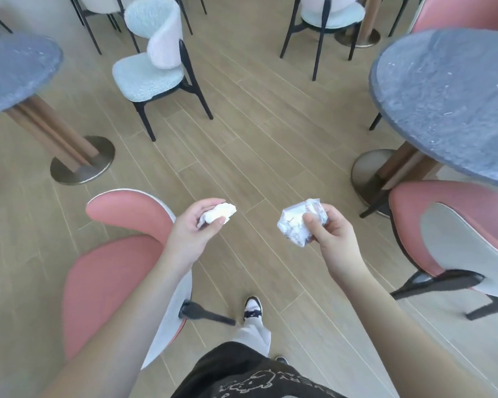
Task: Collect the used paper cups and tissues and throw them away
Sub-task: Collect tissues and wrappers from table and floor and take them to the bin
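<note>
My left hand (194,225) holds a crumpled white tissue (220,213) between thumb and curled fingers, above the wooden floor. My right hand (327,228) grips a crushed white paper cup (295,225) with faint red print, thumb pressed on its side. Both hands are raised in front of me at about the same height, roughly a hand's width apart. I am standing in the aisle between tables, one foot stepping forward below.
A pink chair (112,271) stands close at my left and another pink chair (454,239) at my right. Round grey tables stand at the left (15,73) and the right (449,101). A pale blue chair (153,67) is ahead. Wooden floor (256,139) runs between them.
</note>
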